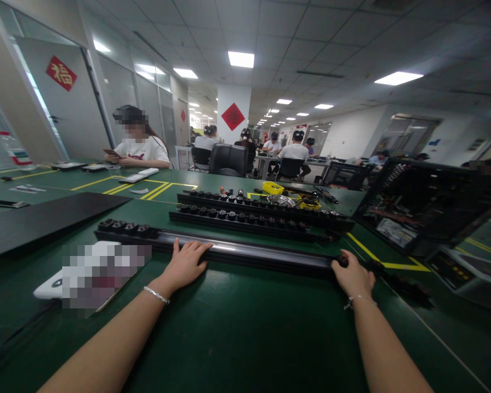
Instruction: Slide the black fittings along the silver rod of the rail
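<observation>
A long black rail [245, 252] lies across the green table, with several black sockets [126, 225] at its left end and a smooth, shiny stretch to the right. My left hand [187, 262] rests on the rail's near edge left of its middle, fingers spread. At the right end, my right hand [354, 271] has its thumb and fingers closed round a small dark piece [343, 261] that I cannot make out. Behind lie two more black rails, the nearer one [241, 224] and the farther one [253, 207], both lined with sockets.
A white device [82, 267] lies left of my left hand, near a dark flat panel [53, 218]. On the right stand an open black case [421, 213] and a grey box [470, 275]. A yellow tray [272, 188] is behind the rails. A person [137, 144] sits across the table.
</observation>
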`<state>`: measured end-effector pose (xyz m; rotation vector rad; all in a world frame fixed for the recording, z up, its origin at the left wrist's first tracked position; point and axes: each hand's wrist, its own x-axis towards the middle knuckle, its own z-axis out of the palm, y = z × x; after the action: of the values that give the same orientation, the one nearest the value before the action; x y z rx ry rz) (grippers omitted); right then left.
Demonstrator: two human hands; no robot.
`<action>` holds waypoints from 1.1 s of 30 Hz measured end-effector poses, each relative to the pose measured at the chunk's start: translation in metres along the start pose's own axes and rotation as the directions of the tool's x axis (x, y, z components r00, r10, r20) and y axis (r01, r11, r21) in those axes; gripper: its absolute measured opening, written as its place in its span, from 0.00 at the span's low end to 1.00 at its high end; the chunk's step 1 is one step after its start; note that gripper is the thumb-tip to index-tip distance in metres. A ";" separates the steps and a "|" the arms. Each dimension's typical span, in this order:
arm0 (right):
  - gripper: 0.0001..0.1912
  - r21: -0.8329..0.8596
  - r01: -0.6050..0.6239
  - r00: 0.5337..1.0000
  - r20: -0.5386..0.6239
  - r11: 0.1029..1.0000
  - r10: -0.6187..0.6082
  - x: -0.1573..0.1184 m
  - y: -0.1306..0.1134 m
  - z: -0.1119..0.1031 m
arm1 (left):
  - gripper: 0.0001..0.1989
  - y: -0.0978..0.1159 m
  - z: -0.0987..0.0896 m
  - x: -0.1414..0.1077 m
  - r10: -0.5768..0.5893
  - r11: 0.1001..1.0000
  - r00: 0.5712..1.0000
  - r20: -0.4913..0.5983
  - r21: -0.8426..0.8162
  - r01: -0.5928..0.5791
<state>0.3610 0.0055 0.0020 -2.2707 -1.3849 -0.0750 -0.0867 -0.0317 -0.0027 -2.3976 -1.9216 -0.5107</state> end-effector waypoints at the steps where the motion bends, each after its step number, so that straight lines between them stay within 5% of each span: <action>1: 0.28 0.000 0.002 1.000 -0.003 1.000 -0.002 0.000 0.000 0.000 | 0.25 0.000 0.000 0.000 0.000 1.000 1.000 0.000 0.001 0.000; 18: 0.29 0.015 -0.025 0.994 0.107 1.000 0.023 0.013 0.011 -0.004 | 0.26 -0.001 0.000 0.000 0.006 1.000 1.000 -0.007 0.007 -0.006; 23: 0.29 -0.013 -0.009 1.000 -0.014 1.000 0.008 0.011 0.020 0.001 | 0.25 0.001 -0.002 0.000 0.002 1.000 1.000 -0.001 0.003 -0.002; 33: 0.36 0.031 0.018 1.000 0.009 0.999 -0.018 0.015 0.025 0.003 | 0.25 -0.001 0.001 0.000 0.006 1.000 1.000 -0.011 0.007 -0.006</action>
<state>0.3892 0.0092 -0.0055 -2.2361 -1.4020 -0.0488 -0.0872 -0.0311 -0.0033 -2.3901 -1.9084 -0.5154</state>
